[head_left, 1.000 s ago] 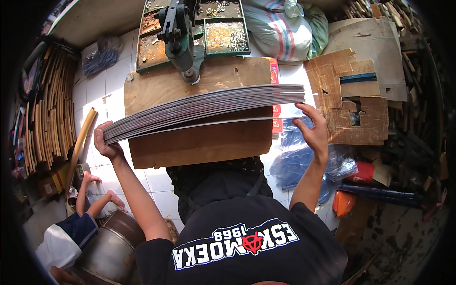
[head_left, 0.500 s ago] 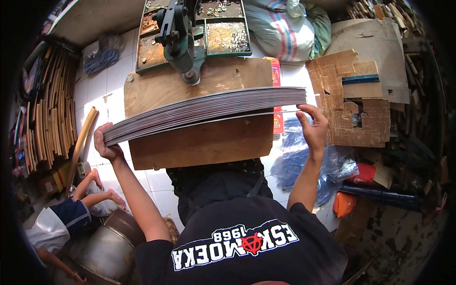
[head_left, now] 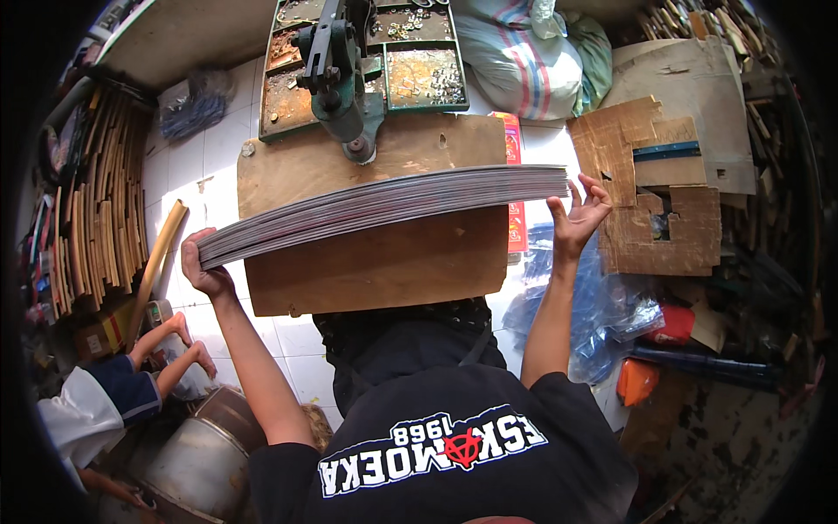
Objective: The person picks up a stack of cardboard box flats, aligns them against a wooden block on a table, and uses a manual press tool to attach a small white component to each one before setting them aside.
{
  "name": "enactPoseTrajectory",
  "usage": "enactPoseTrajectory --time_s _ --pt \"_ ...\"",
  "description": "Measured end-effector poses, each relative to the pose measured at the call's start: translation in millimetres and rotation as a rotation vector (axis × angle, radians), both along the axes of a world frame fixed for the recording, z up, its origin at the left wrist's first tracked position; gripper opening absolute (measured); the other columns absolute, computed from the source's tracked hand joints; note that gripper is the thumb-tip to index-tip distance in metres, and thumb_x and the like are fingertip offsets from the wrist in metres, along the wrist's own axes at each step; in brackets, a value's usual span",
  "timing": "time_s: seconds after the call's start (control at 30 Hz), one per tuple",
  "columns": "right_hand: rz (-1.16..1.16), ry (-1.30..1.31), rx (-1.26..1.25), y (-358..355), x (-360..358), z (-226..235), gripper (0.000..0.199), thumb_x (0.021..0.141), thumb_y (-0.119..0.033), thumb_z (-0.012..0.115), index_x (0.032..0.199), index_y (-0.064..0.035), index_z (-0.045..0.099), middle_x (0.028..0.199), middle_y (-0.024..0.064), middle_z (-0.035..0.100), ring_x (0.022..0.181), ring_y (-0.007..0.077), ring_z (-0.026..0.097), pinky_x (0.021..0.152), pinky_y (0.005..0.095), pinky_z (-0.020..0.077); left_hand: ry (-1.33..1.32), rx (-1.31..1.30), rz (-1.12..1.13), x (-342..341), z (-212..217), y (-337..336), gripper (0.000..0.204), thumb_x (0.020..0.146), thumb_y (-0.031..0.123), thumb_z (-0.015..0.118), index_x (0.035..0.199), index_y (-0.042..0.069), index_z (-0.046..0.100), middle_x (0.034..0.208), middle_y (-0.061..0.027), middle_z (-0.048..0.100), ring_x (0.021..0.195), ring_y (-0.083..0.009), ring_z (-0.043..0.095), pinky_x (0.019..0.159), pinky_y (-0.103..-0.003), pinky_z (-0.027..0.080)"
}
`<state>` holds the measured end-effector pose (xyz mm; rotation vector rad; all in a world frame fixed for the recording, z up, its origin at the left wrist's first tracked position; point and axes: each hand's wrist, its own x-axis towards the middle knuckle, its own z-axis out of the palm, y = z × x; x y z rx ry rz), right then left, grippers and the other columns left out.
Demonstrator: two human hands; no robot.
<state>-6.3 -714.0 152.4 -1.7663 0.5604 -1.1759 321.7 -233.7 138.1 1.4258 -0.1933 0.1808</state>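
A long, thick stack of thin grey-edged sheets [head_left: 384,201] spans the space before me, slightly bowed and above a wooden board [head_left: 375,271]. My left hand [head_left: 207,272] is closed round the stack's left end. At the other end my right hand [head_left: 578,223] is raised, fingers spread apart and thumb close to the stack's lower corner. Whether those fingertips touch the edge, I cannot tell. Beyond the stack stands a dark green hand press [head_left: 342,96] at the board's far side.
A divided metal tray [head_left: 428,74] of small metal parts lies behind the press. Clear plastic bags [head_left: 559,306] and cut cardboard [head_left: 672,227] lie at right; upright strips [head_left: 100,201] line the left. A person's bare legs [head_left: 175,354] and a metal drum [head_left: 205,454] are at lower left.
The lowest sheet, held apart from the stack by my right hand, now lies against the rest. My right hand's fingers have let go and spread. The person at lower left has shifted their legs slightly.
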Motion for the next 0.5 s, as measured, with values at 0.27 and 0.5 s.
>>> enactPoseTrajectory --time_s 0.27,0.5 --pt "0.395 -0.206 0.353 -8 39 -17 0.088 0.093 -0.073 0.027 0.126 0.005 0.051 0.127 0.0253 0.056 0.124 0.0359 0.05 0.112 0.0478 0.029 -0.122 0.009 -0.319 -8 -12 24 0.084 0.094 0.07 0.027 0.123 -0.005 0.051 0.122 -0.0232 0.058 0.12 -0.0316 0.053 0.109 -0.042 0.035" --pt "0.393 -0.226 0.438 -19 35 -27 0.086 0.093 -0.074 0.023 0.103 0.0032 0.06 0.105 0.022 0.065 0.106 0.0335 0.06 0.1 0.0448 0.0401 -0.139 0.07 -0.336 -11 10 12 0.085 0.092 0.071 0.035 0.129 -0.004 0.048 0.122 -0.0197 0.059 0.122 -0.0295 0.053 0.111 -0.043 0.035"
